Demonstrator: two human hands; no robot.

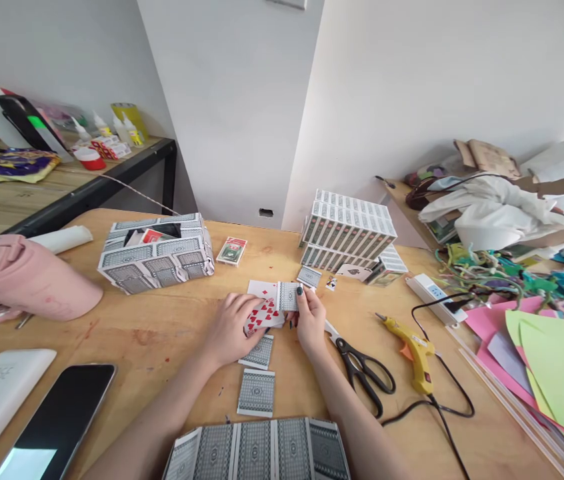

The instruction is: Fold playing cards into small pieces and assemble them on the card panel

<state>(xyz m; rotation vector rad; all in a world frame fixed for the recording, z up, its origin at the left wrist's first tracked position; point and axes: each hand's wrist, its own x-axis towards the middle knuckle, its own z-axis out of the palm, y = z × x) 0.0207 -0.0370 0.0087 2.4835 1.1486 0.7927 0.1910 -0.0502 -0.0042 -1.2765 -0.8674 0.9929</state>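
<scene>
My right hand [311, 321] pinches a grey-backed playing card [288, 297], its thumb on the patterned face. Close beside it, my left hand [235, 328] curls over a playing card with red hearts [267, 313] and grips its side. Behind that card a diamonds card [261, 289] lies partly covered. Below the left hand are two squarish grey card pieces, one partly under the fingers and a nearer one [256, 392] flat on the table. Beyond the right hand lies another grey piece [309, 276] near a small cut card scrap [331, 283].
Black-handled scissors [362, 367] and a yellow glue gun [415, 350] with its cord lie at the right. A card-covered box [157, 253] stands back left, stacked card packs [349, 227] back right. A card-covered panel [257, 453] is at the near edge. A pink tumbler [37, 277] and a phone [57, 423] are left.
</scene>
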